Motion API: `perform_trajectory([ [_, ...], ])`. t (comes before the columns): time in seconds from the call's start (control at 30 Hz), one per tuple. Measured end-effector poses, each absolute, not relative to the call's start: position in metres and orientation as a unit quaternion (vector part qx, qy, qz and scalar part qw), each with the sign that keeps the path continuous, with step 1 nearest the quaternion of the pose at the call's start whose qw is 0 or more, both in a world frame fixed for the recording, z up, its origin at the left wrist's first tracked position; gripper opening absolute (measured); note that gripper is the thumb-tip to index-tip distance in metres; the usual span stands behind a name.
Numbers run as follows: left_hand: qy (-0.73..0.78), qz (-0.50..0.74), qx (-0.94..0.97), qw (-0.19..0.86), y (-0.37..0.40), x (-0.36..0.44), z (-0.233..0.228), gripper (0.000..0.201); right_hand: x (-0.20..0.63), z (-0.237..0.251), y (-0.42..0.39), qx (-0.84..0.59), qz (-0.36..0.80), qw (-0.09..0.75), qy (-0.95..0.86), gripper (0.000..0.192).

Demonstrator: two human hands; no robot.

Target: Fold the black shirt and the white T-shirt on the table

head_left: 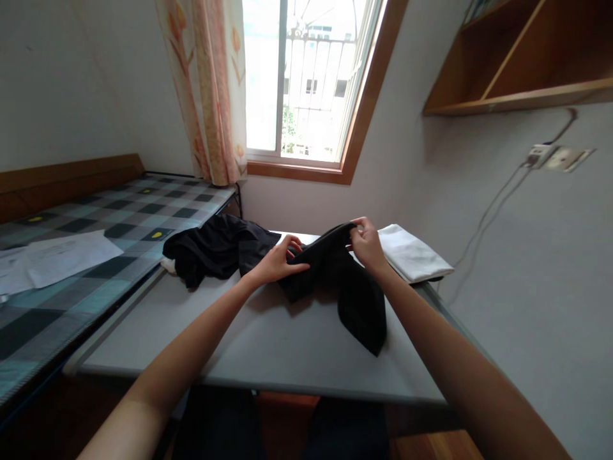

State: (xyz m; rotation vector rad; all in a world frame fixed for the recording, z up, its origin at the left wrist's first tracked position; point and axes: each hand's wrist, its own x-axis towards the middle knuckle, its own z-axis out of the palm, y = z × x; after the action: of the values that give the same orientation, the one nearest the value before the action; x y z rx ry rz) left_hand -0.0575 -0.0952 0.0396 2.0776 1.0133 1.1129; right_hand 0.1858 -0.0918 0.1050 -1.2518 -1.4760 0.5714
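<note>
A black garment (330, 268) is lifted off the table between my two hands; its exact kind does not show. My left hand (280, 260) has the thumb in front of the cloth and the fingers behind its upper edge. Pinched in my right hand (368, 243) is the raised upper corner. One part of the cloth hangs down to the tabletop below my right hand. Left of my left hand lies a heap of black clothing (215, 246), and whether it joins the held piece I cannot tell.
The white table (287, 358) stands below the window (311, 83). Folded white cloth (412, 252) lies at its right back. On the left is a bed with a checked cover (119, 207) and paper sheets (71, 259). A wooden shelf (517, 99) hangs above a wall socket (567, 158).
</note>
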Motion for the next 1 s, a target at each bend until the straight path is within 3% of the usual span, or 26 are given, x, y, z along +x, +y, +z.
perform_trajectory([
  [0.07, 0.363, 0.376, 0.799, 0.297, -0.098, -0.058, 0.036, 0.081, 0.185, 0.116, -0.086, -0.487, 0.311, 0.585, -0.569, 0.013],
  [0.17, 0.360, 0.375, 0.811, 0.268, -0.097, -0.064, 0.040, 0.089, 0.190, 0.135, -0.078, -0.428, 0.343, 0.634, -0.545, 0.021],
  [0.37, 0.420, 0.474, 0.772, 0.050, -0.088, -0.086, 0.097, 0.037, 0.200, 0.162, -0.078, -0.367, 0.213, 0.690, -0.586, 0.017],
  [0.53, 0.453, 0.559, 0.694, -0.021, -0.077, -0.104, 0.150, 0.025, 0.204, 0.176, -0.093, -0.414, 0.031, 0.640, -0.647, 0.008],
  [0.63, 0.479, 0.550, 0.681, 0.061, -0.067, -0.104, 0.162, 0.026, 0.203, 0.179, -0.091, -0.444, 0.069, 0.607, -0.655, 0.007],
  [0.83, 0.365, 0.496, 0.713, 0.334, -0.088, -0.062, 0.144, 0.026, 0.170, 0.167, -0.076, -0.361, 0.360, 0.591, -0.625, 0.017],
  [1.0, 0.279, 0.392, 0.675, 0.560, -0.117, -0.027, 0.125, 0.043, 0.142, 0.159, -0.082, -0.315, 0.446, 0.586, -0.599, 0.022],
])
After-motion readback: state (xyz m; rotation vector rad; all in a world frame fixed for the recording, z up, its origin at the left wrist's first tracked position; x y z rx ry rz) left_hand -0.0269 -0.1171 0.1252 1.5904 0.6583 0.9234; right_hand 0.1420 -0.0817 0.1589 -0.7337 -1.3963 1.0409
